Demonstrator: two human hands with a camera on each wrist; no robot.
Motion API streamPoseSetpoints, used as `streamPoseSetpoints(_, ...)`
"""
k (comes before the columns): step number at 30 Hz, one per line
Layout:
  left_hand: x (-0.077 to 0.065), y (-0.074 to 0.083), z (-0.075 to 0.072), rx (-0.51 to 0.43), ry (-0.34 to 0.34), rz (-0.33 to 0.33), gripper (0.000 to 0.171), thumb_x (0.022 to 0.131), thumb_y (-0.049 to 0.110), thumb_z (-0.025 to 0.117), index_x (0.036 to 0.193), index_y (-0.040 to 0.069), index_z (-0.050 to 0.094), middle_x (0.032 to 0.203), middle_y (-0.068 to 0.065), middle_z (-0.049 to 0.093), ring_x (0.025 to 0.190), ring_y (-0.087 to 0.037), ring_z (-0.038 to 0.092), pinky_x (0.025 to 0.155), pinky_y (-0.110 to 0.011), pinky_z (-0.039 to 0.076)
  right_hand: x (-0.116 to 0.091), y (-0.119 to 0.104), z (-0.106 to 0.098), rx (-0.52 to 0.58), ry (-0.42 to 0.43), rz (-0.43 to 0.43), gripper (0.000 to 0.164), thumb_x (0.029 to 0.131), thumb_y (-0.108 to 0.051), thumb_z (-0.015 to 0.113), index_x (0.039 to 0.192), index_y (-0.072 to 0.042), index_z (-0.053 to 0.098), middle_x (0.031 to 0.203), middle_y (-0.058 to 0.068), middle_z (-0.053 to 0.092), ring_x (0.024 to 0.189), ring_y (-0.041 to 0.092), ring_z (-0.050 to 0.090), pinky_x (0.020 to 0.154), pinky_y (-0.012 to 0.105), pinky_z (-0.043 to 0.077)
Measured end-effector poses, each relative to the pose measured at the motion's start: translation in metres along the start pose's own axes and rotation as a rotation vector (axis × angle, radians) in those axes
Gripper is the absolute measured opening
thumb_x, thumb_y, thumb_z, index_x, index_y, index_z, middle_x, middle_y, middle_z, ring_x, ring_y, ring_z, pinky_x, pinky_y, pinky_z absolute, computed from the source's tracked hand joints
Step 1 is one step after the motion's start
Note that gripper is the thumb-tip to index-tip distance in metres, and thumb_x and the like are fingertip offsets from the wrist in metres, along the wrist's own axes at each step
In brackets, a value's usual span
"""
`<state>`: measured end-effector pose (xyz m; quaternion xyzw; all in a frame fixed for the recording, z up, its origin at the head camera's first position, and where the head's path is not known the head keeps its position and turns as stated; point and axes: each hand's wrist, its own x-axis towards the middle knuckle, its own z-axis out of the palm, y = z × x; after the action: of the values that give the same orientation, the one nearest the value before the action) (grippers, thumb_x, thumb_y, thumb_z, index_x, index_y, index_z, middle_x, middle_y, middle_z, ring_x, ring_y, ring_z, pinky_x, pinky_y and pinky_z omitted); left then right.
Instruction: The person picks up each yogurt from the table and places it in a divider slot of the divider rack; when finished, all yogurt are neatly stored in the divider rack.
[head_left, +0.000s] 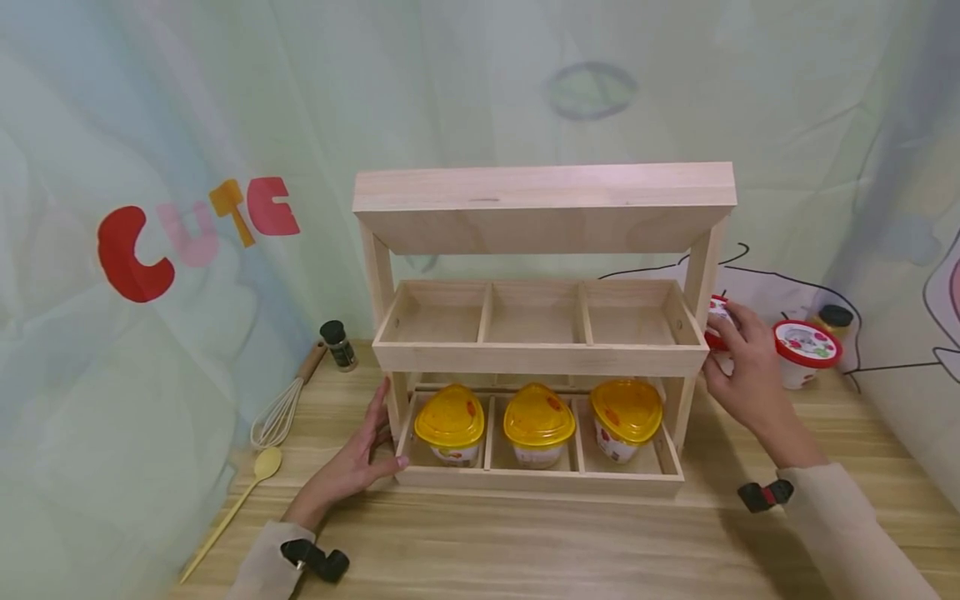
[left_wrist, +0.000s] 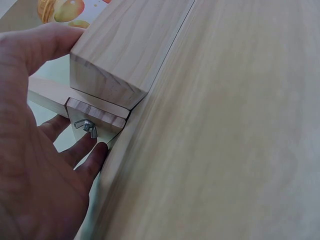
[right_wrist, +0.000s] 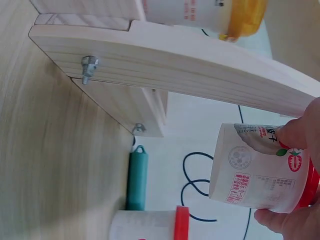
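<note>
My right hand (head_left: pixel 750 379) holds a white tub with a red lid (right_wrist: pixel 257 172) beside the right post of a two-tier wooden rack (head_left: pixel 540 360). The right wrist view shows the tub raised above the tabletop, thumb and fingers on opposite sides. At the rack's lower left corner, my left hand (head_left: pixel 345 471) grips the frame, with the thumb on the bottom tray's front and fingers behind near a wing nut (left_wrist: pixel 87 126). Three tubs with yellow lids (head_left: pixel 538 417) sit in the bottom tray's compartments, one in each. The upper tray's three compartments (head_left: pixel 534 312) hold nothing.
Another red-lidded tub (head_left: pixel 806 350) stands at the right, with a black-capped jar (head_left: pixel 835 317) behind it. Left of the rack are a spice jar (head_left: pixel 339 346), a whisk (head_left: pixel 281 408) and a yellow spoon (head_left: pixel 247 492). A teal object (right_wrist: pixel 136 182) stands behind the rack.
</note>
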<state>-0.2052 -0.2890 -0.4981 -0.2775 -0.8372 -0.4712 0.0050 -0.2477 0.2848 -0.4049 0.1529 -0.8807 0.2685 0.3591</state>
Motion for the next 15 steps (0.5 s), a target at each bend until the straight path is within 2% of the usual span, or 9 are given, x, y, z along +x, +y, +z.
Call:
streamPoseSetpoints(10, 0.000, 0.000, 0.000, 0.003, 0.000, -0.024, 0.122, 0.096, 0.011, 0.078, 0.172, 0.022, -0.016, 0.169, -0.041, 0.024, 0.150, -0.064, 0.038, 0.115, -0.015, 0.037, -0.006, -0.006, -0.015, -0.006, 0.003, 0.002, 0.050, 0.085, 0.002, 0.081, 0.133, -0.007, 0.069, 0.157, 0.032, 0.050, 0.143, 0.060, 0.045, 0.117, 0.082, 0.032)
streamPoseSetpoints(15, 0.000, 0.000, 0.000, 0.005, -0.001, -0.028, 0.122, 0.096, 0.011, 0.078, 0.172, 0.022, -0.016, 0.170, -0.042, 0.021, 0.150, -0.065, 0.037, 0.115, -0.015, 0.036, -0.010, -0.008, -0.021, -0.036, -0.007, 0.013, 0.051, 0.086, 0.001, 0.082, 0.134, -0.010, 0.067, 0.158, 0.032, 0.049, 0.143, 0.060, 0.044, 0.116, 0.083, 0.033)
